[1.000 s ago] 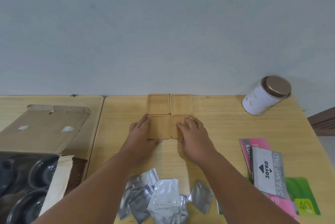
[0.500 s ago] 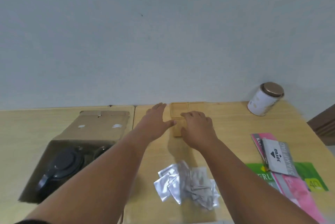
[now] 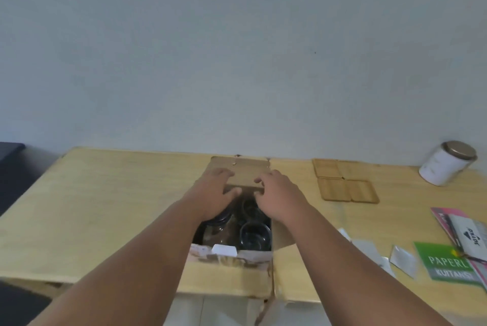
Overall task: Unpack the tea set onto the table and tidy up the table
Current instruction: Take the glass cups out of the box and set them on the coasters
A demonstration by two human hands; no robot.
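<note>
An open cardboard box stands on the wooden table in the middle of the view. Inside it I see dark glossy tea ware, including a round black cup. My left hand and my right hand hover side by side over the box opening, fingers spread and curled slightly, holding nothing. Their fingertips reach the far flap. Four square wooden coasters lie in a two-by-two block to the right of the box.
A white tin with a bronze lid stands at the far right by the wall. Silver foil sachets and a green pad with a stamp-pad packet lie at the right front. A dark surface borders the table's left.
Both hands left the wooden coasters and moved left to the cardboard box. The camera swung left with them, so the box now sits in the middle.
</note>
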